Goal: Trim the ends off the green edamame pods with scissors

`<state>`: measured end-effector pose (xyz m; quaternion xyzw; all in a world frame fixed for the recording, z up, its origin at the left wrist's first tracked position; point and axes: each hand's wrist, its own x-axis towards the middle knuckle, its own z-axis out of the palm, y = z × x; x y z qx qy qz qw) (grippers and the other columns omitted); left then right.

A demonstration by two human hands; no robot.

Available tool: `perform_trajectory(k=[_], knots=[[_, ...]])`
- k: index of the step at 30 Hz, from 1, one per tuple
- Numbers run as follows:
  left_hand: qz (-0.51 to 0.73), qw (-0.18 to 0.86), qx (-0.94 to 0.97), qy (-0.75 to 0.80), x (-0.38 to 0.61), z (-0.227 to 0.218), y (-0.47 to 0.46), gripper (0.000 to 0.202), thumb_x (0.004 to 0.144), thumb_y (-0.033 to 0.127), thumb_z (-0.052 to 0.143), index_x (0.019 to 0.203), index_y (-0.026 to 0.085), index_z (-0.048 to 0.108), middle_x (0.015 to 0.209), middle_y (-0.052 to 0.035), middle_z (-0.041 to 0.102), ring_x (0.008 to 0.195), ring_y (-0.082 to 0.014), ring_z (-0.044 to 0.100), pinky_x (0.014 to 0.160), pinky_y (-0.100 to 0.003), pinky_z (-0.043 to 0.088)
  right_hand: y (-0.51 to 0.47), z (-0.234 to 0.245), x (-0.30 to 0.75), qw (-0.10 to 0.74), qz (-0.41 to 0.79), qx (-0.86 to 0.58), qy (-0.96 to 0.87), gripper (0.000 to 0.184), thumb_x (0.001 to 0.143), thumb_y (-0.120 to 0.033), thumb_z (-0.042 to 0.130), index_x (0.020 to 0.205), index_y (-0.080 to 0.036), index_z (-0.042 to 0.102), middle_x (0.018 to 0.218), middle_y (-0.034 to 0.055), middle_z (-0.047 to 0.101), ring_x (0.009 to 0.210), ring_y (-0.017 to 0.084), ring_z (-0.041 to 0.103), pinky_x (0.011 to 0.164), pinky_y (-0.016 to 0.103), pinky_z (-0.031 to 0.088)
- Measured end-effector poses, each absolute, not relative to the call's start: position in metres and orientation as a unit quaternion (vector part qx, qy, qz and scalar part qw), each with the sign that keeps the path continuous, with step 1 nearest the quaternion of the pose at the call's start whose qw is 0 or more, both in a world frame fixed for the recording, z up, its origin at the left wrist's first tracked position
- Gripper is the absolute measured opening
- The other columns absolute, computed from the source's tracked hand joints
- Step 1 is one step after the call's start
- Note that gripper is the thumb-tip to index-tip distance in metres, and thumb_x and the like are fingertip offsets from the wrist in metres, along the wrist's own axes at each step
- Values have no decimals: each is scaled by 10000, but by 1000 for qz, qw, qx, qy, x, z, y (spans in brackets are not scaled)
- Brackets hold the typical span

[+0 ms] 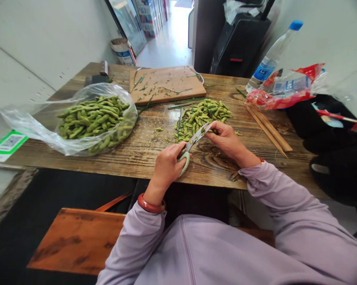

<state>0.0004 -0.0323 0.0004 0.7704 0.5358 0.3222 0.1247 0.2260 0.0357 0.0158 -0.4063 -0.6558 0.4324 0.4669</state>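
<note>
My left hand (pixel 169 164) is closed round the light green handles of a pair of scissors (pixel 190 142). The blades point up and to the right, parted around a green edamame pod (pixel 204 130). Pinched at the blade tips, my right hand (pixel 225 139) holds that pod, partly hidden by the fingers. Just beyond both hands a loose heap of edamame pods (pixel 206 113) lies on the wooden table (pixel 136 158). To the left, a clear plastic bag (pixel 131 118) stands open with many more pods inside.
A wooden cutting board (pixel 166 85) with green scraps lies at the back. On the right are wooden chopsticks (pixel 269 128), a blue-capped water bottle (pixel 263 67), a red plastic wrapper (pixel 280 99) and a black bag (pixel 341 158). Below the table's left front edge is a wooden bench (pixel 80 241).
</note>
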Motion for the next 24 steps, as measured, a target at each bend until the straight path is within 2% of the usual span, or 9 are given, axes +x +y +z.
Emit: perform_trajectory(k=[2, 4, 7, 9, 12, 16, 19, 24], knots=[[325, 133, 766, 538, 1, 1, -33, 324, 891, 309, 662, 1196, 210, 709, 1047, -83, 781, 965, -240, 712, 886, -343, 559, 35, 15, 226, 468, 424, -409, -659, 201, 816, -399, 769, 844, -212, 701, 864, 5, 696, 840, 160, 602, 833, 310, 480], [334, 144, 759, 540, 1, 2, -33, 332, 885, 315, 672, 1200, 215, 707, 1069, -82, 781, 973, -236, 713, 899, -343, 559, 33, 16, 226, 463, 438, -409, -653, 205, 843, -410, 746, 884, -212, 709, 794, -7, 647, 748, 138, 555, 721, 276, 462], [366, 165, 739, 542, 0, 3, -31, 363, 885, 343, 682, 1219, 202, 698, 1162, -97, 769, 1041, -238, 709, 952, -353, 553, 32, 18, 225, 469, 490, -408, -611, 246, 915, -445, 664, 998, -218, 710, 670, -39, 516, 576, 99, 402, 532, 231, 341], [387, 176, 723, 545, -1, 2, -31, 379, 887, 365, 683, 1226, 197, 696, 1192, -100, 763, 1066, -237, 706, 968, -357, 552, 32, 21, 226, 495, 519, -413, -562, 255, 921, -462, 654, 982, -217, 687, 685, -41, 498, 534, 82, 344, 472, 218, 266], [404, 178, 707, 553, -2, 0, -30, 384, 888, 378, 681, 1226, 196, 698, 1155, -93, 770, 998, -226, 715, 934, -351, 565, 33, 25, 227, 501, 578, -415, -493, 256, 883, -453, 697, 889, -205, 632, 668, -49, 476, 490, 60, 305, 422, 197, 186], [399, 162, 720, 545, -2, -1, -30, 395, 887, 372, 688, 1233, 181, 692, 1155, -103, 767, 949, -219, 712, 912, -346, 564, 30, 26, 225, 403, 683, -394, -465, 326, 835, -473, 744, 871, -166, 641, 535, -106, 311, 427, 37, 174, 397, 188, 93], [368, 144, 747, 535, -2, 1, -31, 387, 888, 351, 690, 1233, 177, 686, 1122, -107, 769, 957, -230, 705, 908, -354, 554, 27, 24, 220, 363, 733, -376, -436, 413, 808, -545, 765, 853, -162, 620, 511, -116, 310, 411, 27, 160, 389, 179, 87], [313, 128, 780, 526, 0, 4, -32, 378, 897, 319, 671, 1245, 172, 670, 1035, -101, 758, 897, -231, 687, 847, -350, 545, 28, 21, 215, 369, 778, -375, -344, 493, 769, -532, 817, 737, -212, 443, 498, -123, 332, 394, 14, 168, 370, 143, 104]])
